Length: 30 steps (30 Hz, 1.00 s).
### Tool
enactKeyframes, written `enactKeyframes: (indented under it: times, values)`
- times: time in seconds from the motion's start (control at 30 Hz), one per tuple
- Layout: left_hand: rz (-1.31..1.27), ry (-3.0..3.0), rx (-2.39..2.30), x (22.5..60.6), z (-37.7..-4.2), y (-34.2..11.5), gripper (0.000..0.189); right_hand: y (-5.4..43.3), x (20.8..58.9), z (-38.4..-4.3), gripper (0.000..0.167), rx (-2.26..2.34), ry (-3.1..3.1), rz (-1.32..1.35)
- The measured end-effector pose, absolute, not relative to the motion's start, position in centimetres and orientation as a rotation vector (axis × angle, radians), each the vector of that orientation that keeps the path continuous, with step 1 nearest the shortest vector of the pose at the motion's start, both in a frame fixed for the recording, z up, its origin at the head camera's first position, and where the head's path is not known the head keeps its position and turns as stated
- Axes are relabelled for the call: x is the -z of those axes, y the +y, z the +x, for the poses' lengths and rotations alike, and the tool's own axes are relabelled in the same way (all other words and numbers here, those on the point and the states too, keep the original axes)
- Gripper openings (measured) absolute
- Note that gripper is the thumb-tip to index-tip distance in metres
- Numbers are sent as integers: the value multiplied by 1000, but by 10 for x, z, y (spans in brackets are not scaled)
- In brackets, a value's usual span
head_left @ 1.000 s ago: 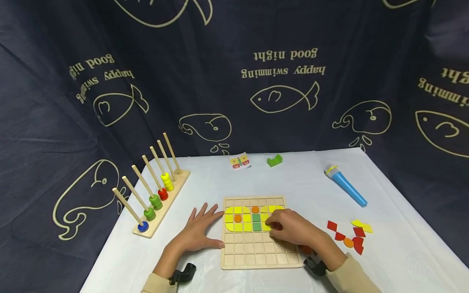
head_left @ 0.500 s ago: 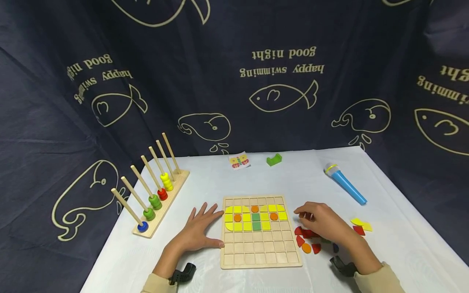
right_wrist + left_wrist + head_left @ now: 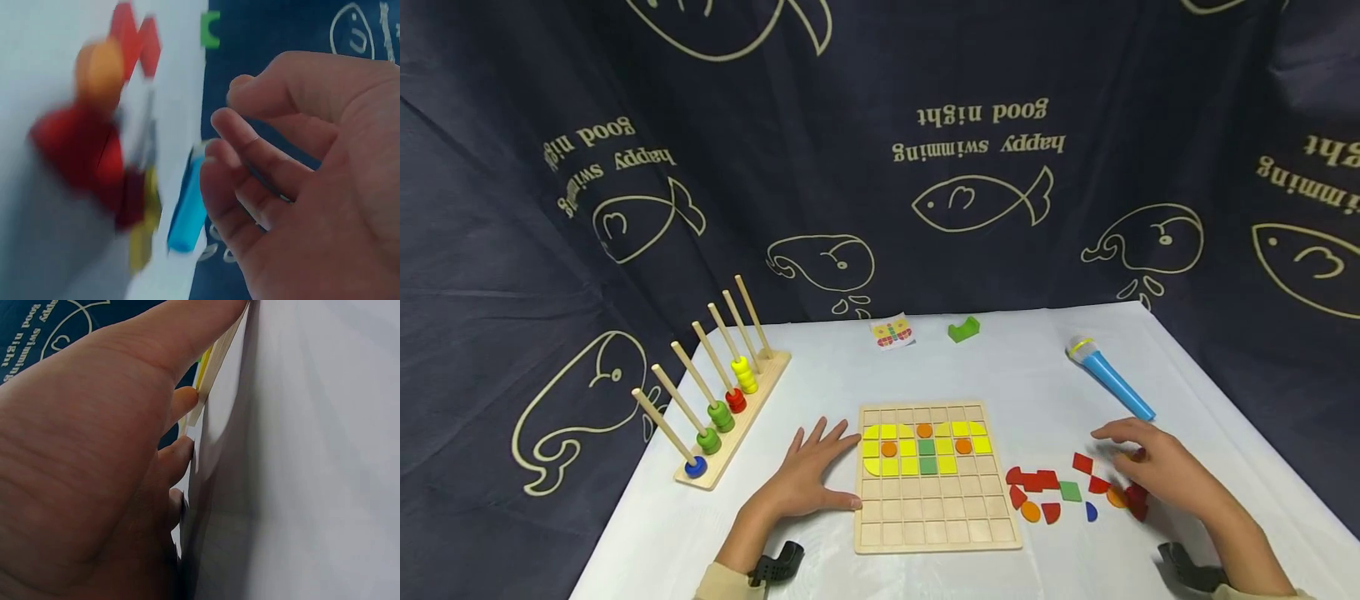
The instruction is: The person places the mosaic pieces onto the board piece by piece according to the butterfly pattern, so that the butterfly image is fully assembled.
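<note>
A wooden grid board point(image 3: 936, 529) lies on the table with yellow tiles point(image 3: 889, 466), orange discs point(image 3: 963, 447) and two green squares point(image 3: 927, 456) in its upper rows. My left hand point(image 3: 808, 475) rests flat beside it, fingers spread, its thumb and a finger touching the board's left edge. Farther right, my right hand point(image 3: 1165, 467) hovers over loose pieces, fingers loosely bent with nothing between them. Below it in the right wrist view are blurred red pieces point(image 3: 78, 150), an orange disc point(image 3: 100, 75) and yellow pieces point(image 3: 140, 250); the hand hides the yellow ones from the head view.
Red pieces point(image 3: 1037, 480), a green square point(image 3: 1070, 491) and a blue half-disc point(image 3: 1092, 512) lie right of the board. Behind are a toy microphone point(image 3: 1112, 379), a butterfly picture card point(image 3: 892, 332) and a green block point(image 3: 964, 329). A peg bead counter point(image 3: 733, 433) stands left.
My right hand has left the board and moved right to the loose pieces. An orange disc it was covering now shows in the grid. The left hand has stayed put.
</note>
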State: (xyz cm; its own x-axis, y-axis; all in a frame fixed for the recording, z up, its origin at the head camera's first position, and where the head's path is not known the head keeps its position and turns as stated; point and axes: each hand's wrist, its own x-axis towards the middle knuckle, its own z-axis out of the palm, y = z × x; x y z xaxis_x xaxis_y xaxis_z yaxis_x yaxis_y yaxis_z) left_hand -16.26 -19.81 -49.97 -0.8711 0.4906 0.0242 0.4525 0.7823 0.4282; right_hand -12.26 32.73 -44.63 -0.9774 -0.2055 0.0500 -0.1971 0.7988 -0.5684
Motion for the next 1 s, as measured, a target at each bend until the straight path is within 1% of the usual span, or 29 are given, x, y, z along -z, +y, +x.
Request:
enactKeyframes:
  times: [0.17, 0.27, 0.4, 0.63, 1.0]
  values:
    - [769, 2880, -652, 499, -162, -198, 101, 353, 457, -116, 43, 869, 2944, -328]
    - [766, 2877, -649, 498, -162, -198, 101, 364, 465, -113, 42, 836, 2932, -332]
    - [759, 2874, -650, 497, -162, -198, 102, 371, 471, -112, 40, 812, 2934, -261]
    - [760, 2878, -656, 498, -161, -199, 101, 372, 475, -114, 39, 752, 2977, -106]
    - [773, 2879, -662, 497, -160, -199, 100, 366, 465, -120, 50, 689, 2851, -77]
